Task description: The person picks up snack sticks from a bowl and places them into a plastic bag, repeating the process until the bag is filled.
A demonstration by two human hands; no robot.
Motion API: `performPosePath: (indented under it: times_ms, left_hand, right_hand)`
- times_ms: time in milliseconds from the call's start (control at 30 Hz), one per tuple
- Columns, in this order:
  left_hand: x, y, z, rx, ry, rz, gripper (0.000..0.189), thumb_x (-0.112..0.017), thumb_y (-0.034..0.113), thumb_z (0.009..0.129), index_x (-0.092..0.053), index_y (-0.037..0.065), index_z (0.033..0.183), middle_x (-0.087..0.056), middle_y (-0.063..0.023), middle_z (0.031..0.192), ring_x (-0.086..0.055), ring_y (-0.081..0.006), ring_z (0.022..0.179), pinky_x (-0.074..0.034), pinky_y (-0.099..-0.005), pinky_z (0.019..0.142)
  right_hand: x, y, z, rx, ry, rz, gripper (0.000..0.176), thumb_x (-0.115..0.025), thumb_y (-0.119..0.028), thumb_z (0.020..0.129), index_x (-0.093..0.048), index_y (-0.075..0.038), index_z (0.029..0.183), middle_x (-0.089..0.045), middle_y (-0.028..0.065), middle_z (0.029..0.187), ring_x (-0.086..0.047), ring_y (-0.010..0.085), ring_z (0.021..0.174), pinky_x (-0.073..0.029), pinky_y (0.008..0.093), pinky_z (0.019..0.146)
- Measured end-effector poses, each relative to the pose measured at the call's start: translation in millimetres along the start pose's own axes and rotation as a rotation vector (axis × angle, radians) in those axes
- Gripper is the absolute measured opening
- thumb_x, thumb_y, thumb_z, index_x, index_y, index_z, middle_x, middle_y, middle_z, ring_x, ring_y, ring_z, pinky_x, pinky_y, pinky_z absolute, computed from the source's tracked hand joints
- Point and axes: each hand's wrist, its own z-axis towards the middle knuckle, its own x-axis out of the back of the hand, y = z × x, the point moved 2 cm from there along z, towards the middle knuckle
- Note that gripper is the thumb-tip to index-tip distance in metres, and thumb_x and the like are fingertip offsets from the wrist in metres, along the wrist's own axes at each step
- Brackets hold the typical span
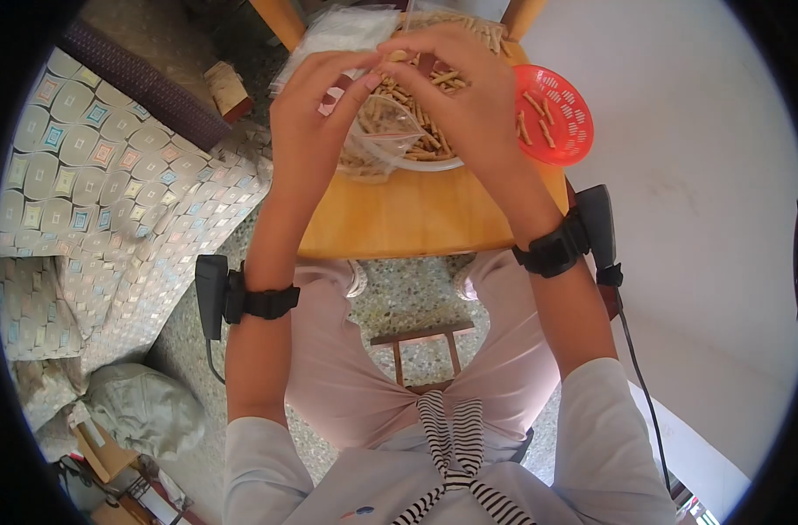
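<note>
My left hand [320, 92] and my right hand [460, 74] meet at their fingertips above a bowl, thumbs and index fingers pinched together. Between them shows the end of a small tan stick-like piece [399, 55]; the rest of it is hidden by the fingers. Below lies a white-rimmed bowl [429, 164] full of short, rough tan sticks [427, 144]. A clear zip bag [386, 140] overlaps the bowl's left side, under my left hand.
A red plastic basket [578, 109] with several tan sticks stands right of the bowl. Clear plastic bags [342, 35] lie at the back left of the wooden chair seat [399, 214]. Patterned cloth [110, 192] hangs at left; a white wall [679, 175] rises at right.
</note>
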Motion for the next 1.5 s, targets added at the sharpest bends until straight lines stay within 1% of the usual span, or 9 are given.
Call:
performPosePath:
  times_ms: [233,500,700,867,1100,1300,1367,1433,1500]
  left_hand:
    - [-7.4,6.8,-0.2,-0.181,-0.049,0.091,0.021,-0.071,0.011,0.086,-0.070,0.006,0.106,-0.067,-0.0026,0.102,-0.062,-0.0131,0.081,-0.045,-0.0278,0.067]
    - [-7.8,3.3,-3.1,-0.007,-0.066,0.099,0.018,-0.071,0.015,0.087,-0.069,0.004,0.101,-0.070,-0.0030,0.093,-0.065,-0.0144,0.080,-0.047,-0.0274,0.071]
    - [-8.5,4.1,-0.4,0.028,-0.115,0.143,0.020,-0.073,0.019,0.087,-0.069,0.003,0.099,-0.070,-0.0066,0.091,-0.066,-0.0157,0.084,-0.049,-0.0291,0.076]
    - [-12.4,-0.1,-1.9,0.077,-0.049,0.053,0.022,-0.073,0.019,0.087,-0.070,0.002,0.101,-0.070,-0.0078,0.090,-0.065,-0.0157,0.087,-0.048,-0.0303,0.078]
    - [-8.1,13.1,-1.3,-0.070,0.006,0.140,0.022,-0.077,0.019,0.084,-0.072,0.007,0.101,-0.071,-0.0039,0.095,-0.064,-0.0163,0.088,-0.047,-0.0300,0.076]
    - [-4.5,9.9,0.5,-0.155,0.115,0.090,0.019,-0.076,0.015,0.084,-0.073,0.009,0.102,-0.069,-0.0015,0.096,-0.063,-0.0128,0.086,-0.046,-0.0267,0.070]
    - [-4.1,9.7,0.6,-0.152,0.137,0.058,0.019,-0.076,0.014,0.084,-0.073,0.008,0.102,-0.068,-0.0010,0.096,-0.062,-0.0115,0.086,-0.046,-0.0254,0.070]
    - [-4.2,10.1,-0.7,-0.005,0.115,-0.106,0.019,-0.076,0.012,0.084,-0.073,0.007,0.102,-0.068,-0.0004,0.095,-0.062,-0.0096,0.086,-0.046,-0.0236,0.069]
    - [-4.6,7.7,0.5,-0.040,0.118,-0.103,0.018,-0.076,0.012,0.084,-0.073,0.007,0.102,-0.068,-0.0005,0.095,-0.061,-0.0092,0.085,-0.046,-0.0232,0.069]
  right_hand:
    - [-2.2,-3.8,-4.0,0.116,-0.095,-0.003,0.015,-0.074,-0.010,0.082,-0.073,-0.008,0.097,-0.065,0.0046,0.089,-0.065,0.0169,0.073,-0.052,0.0284,0.067]
    - [-2.9,-3.2,-3.9,0.141,-0.059,-0.006,0.016,-0.073,-0.012,0.083,-0.070,-0.008,0.098,-0.064,0.0044,0.088,-0.066,0.0169,0.073,-0.052,0.0287,0.066]
    - [-6.2,12.1,-5.5,-0.095,-0.010,-0.049,0.022,-0.076,-0.016,0.082,-0.068,-0.008,0.100,-0.065,0.0031,0.086,-0.064,0.0150,0.065,-0.051,0.0280,0.060]
    - [-10.0,30.7,-2.7,-0.298,-0.063,0.268,0.027,-0.074,-0.023,0.086,-0.063,-0.006,0.104,-0.068,0.0035,0.086,-0.060,0.0099,0.068,-0.048,0.0257,0.063]
    - [-1.0,22.1,-2.3,-0.304,-0.102,0.218,0.027,-0.069,-0.026,0.091,-0.061,-0.004,0.105,-0.068,0.0056,0.087,-0.057,0.0097,0.068,-0.046,0.0264,0.064]
    - [-2.1,31.2,-2.9,-0.287,-0.147,0.205,0.026,-0.067,-0.027,0.093,-0.062,-0.006,0.107,-0.069,0.0073,0.088,-0.060,0.0144,0.071,-0.048,0.0297,0.067]
    - [-1.9,25.3,-4.5,-0.248,-0.349,0.154,0.025,-0.063,-0.027,0.095,-0.062,-0.005,0.108,-0.070,0.0079,0.090,-0.064,0.0197,0.075,-0.050,0.0325,0.071]
    - [-5.5,20.8,-8.2,-0.250,-0.382,0.196,0.025,-0.061,-0.027,0.096,-0.062,-0.005,0.109,-0.070,0.0082,0.091,-0.066,0.0218,0.078,-0.050,0.0336,0.073]
    - [-7.0,17.5,-9.5,-0.252,-0.416,0.238,0.025,-0.060,-0.027,0.097,-0.062,-0.005,0.109,-0.070,0.0085,0.092,-0.067,0.0240,0.080,-0.051,0.0346,0.075]
